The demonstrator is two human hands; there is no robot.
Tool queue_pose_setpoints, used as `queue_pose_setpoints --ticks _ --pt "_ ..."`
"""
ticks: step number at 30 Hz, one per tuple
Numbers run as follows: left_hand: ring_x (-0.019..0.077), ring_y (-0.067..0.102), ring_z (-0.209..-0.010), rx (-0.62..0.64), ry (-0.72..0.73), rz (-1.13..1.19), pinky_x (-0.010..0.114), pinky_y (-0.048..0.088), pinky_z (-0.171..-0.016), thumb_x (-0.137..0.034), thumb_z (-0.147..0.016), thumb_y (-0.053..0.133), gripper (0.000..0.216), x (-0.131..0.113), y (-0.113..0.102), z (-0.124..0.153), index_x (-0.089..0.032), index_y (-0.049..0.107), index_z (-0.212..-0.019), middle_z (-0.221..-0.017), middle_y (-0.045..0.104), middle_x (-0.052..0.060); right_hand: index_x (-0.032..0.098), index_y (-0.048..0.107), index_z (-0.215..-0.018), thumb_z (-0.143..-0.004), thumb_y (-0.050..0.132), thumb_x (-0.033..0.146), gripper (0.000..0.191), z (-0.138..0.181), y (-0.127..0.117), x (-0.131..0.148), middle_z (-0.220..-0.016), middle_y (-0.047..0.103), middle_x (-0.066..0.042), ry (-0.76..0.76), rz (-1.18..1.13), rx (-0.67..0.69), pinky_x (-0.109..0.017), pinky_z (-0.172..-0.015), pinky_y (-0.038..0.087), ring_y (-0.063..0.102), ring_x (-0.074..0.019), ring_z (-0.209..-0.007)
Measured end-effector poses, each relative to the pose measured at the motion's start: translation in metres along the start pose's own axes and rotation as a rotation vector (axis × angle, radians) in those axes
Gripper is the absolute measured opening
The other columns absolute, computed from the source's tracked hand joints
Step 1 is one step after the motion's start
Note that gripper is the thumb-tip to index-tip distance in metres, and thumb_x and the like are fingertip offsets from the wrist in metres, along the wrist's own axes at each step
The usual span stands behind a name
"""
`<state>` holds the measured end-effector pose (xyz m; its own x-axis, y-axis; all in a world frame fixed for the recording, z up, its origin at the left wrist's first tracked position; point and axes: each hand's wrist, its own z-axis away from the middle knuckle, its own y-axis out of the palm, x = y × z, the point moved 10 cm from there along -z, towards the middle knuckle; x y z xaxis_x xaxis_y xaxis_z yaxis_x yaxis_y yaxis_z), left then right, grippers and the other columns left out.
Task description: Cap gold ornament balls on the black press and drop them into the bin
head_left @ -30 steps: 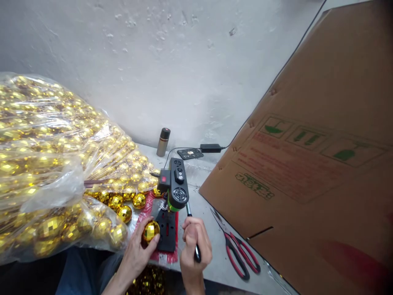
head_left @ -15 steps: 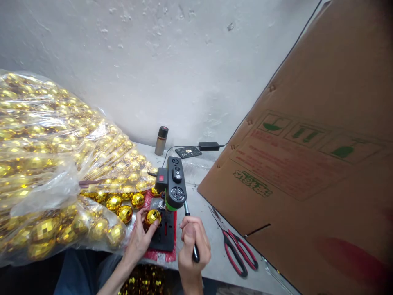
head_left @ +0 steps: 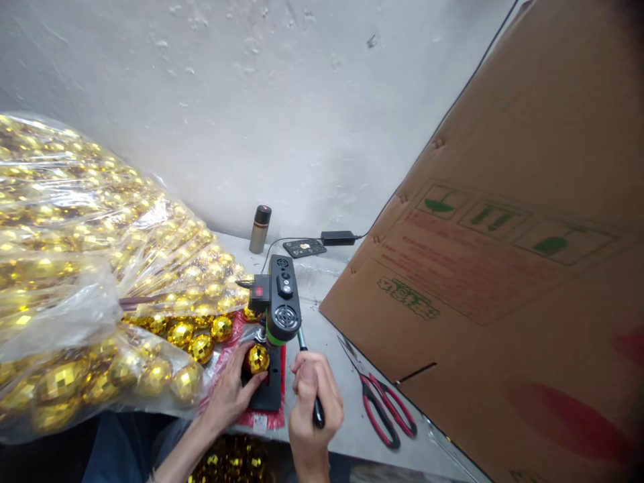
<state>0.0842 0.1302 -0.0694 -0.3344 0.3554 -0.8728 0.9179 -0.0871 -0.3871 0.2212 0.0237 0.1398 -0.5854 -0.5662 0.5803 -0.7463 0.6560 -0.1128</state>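
Note:
My left hand (head_left: 232, 388) holds a gold mirrored ball (head_left: 258, 359) between thumb and fingers, on the black base plate (head_left: 266, 397) of a small bench drill press (head_left: 285, 295). The ball sits just below and in front of the drill's chuck (head_left: 260, 333); whether the bit touches it I cannot tell. Closed round the black grip of the lever (head_left: 318, 414) is my right hand (head_left: 316, 396), to the right of the machine. Under the base lies a red plastic sheet (head_left: 246, 419).
Several loose gold balls (head_left: 201, 348) spill from a big clear bag (head_left: 105, 282) on the left. Red-handled scissors (head_left: 385, 409) lie right, beside a tall cardboard box (head_left: 483, 255). A bottle (head_left: 259, 229), a dark phone-like slab (head_left: 304, 248) and a power adapter (head_left: 338, 237) are near the wall.
My left hand has shifted the ball to the right over the base plate, and its fingers sit more to the ball's left side. My right hand stays on the lever. The view has moved slightly.

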Motion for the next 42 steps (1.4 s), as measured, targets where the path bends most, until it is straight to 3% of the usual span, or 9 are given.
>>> queue_pose_setpoints --ticks 4,9,15,22,42 --pt "0.0350 0.064 -0.130 0.098 0.055 0.021 0.057 0.051 -0.112 -0.037 -0.089 0.067 0.054 -0.010 0.007 0.000 -0.019 0.056 -0.139 -0.139 0.067 0.019 0.022 0.050 -0.077 -0.102 0.042 0.005 0.031 -0.003 -0.001 0.002 -0.070 0.052 0.002 0.002 -0.006 -0.015 -0.023 -0.057 0.043 0.054 -0.0110 -0.064" --pt "0.0338 0.068 -0.123 0.162 -0.002 0.029 0.056 0.055 -0.108 -0.038 -0.085 0.072 0.056 -0.010 0.007 -0.004 -0.021 0.059 -0.137 -0.133 0.071 0.016 0.022 0.050 -0.079 -0.102 0.043 0.006 0.029 -0.002 0.001 0.002 -0.071 0.052 0.002 -0.005 0.009 0.031 -0.022 -0.056 0.044 0.054 -0.0103 -0.062" --pt "0.0367 0.066 -0.129 0.146 -0.016 -0.013 0.058 0.052 -0.112 -0.041 -0.084 0.076 0.058 -0.006 0.005 -0.003 -0.024 0.062 -0.138 -0.136 0.071 0.015 0.023 0.049 -0.077 -0.104 0.039 0.010 0.031 0.018 0.002 -0.008 -0.070 0.053 0.002 -0.087 0.033 0.028 -0.024 -0.056 0.045 0.056 -0.0124 -0.062" --pt "0.0384 0.063 -0.134 0.166 -0.027 -0.010 0.061 0.049 -0.115 -0.038 -0.084 0.075 0.061 -0.002 0.010 -0.001 -0.021 0.060 -0.140 -0.141 0.069 0.018 0.022 0.050 -0.079 -0.107 0.039 0.017 0.031 0.038 0.002 -0.027 -0.073 0.055 0.002 -0.042 0.035 -0.021 -0.025 -0.056 0.042 0.054 -0.0118 -0.062" --pt "0.0371 0.067 -0.127 0.128 -0.010 0.003 0.057 0.055 -0.109 -0.039 -0.083 0.075 0.058 -0.002 0.010 -0.002 -0.021 0.061 -0.136 -0.136 0.070 0.018 0.023 0.049 -0.078 -0.104 0.038 0.013 0.030 0.035 0.002 -0.021 -0.072 0.054 0.003 -0.097 0.049 -0.036 -0.027 -0.061 0.044 0.053 -0.0122 -0.063"
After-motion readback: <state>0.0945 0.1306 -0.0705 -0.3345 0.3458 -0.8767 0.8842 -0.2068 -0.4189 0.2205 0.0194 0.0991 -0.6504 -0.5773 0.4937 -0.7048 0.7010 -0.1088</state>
